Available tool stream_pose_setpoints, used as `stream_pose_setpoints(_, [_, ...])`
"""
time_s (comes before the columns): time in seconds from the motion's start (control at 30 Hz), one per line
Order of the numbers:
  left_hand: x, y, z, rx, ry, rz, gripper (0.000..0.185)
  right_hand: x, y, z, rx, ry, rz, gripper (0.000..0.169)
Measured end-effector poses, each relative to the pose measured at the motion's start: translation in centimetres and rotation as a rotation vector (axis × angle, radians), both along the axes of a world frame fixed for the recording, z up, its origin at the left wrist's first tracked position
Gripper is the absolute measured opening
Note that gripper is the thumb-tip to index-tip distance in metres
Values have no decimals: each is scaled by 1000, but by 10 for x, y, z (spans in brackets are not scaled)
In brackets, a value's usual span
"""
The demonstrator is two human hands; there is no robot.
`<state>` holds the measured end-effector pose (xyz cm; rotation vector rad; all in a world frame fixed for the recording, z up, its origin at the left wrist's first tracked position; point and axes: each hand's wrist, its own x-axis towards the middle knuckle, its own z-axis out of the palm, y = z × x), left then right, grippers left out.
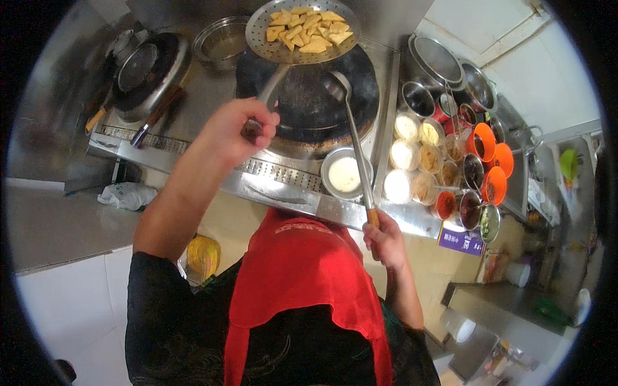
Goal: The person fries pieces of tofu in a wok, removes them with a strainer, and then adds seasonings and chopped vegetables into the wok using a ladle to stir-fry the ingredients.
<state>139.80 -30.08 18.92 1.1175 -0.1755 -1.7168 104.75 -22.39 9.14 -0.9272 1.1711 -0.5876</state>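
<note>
My left hand [248, 128] grips the handle of a perforated metal strainer ladle [256, 41]. Golden fried tofu pieces [309, 29] lie in its dish, above the far side of a dark wok [309, 103]. In my right hand [386, 239] is the wooden handle of a metal cooking ladle [357, 137]. That ladle's bowl rests in or hangs just over the wok. Its shaft passes above a small metal bowl [327, 181] of pale, creamy liquid near the stove's front edge.
Several seasoning tubs [429, 159] and orange cups [483, 137] crowd the right counter. Behind them stand metal pots [437, 58]. A second wok [181, 62], a brush [157, 113] and a steel pot [219, 46] occupy the left and back of the stove. A plastic bag [128, 195] lies left.
</note>
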Motion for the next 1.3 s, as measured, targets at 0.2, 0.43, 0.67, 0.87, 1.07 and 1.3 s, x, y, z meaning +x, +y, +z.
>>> stream_pose_setpoints(0.2, [11, 12, -12, 83, -100, 7, 36, 19, 5, 9, -68, -31, 18, 31])
stream_pose_setpoints(0.43, [20, -5, -10, 92, 29, -13, 35, -41, 40, -54, -668, 896, 142, 41])
stream_pose_setpoints(0.67, [-81, -41, 1, -38, -175, -102, 34, -76, 32, -65, -544, 939, 250, 32])
stream_pose_setpoints(0.87, [-228, -131, 10, -159, 1, -352, 31, -121, -5, -51, -627, 702, 366, 27])
stream_pose_setpoints(1.07, [-411, -315, -36, 22, 341, -495, 23, -160, -57, -51, -602, 491, 513, 25])
stream_pose_setpoints(1.3, [-576, -426, -96, -5, 121, -476, 21, -183, -89, -68, -516, 468, 657, 27])
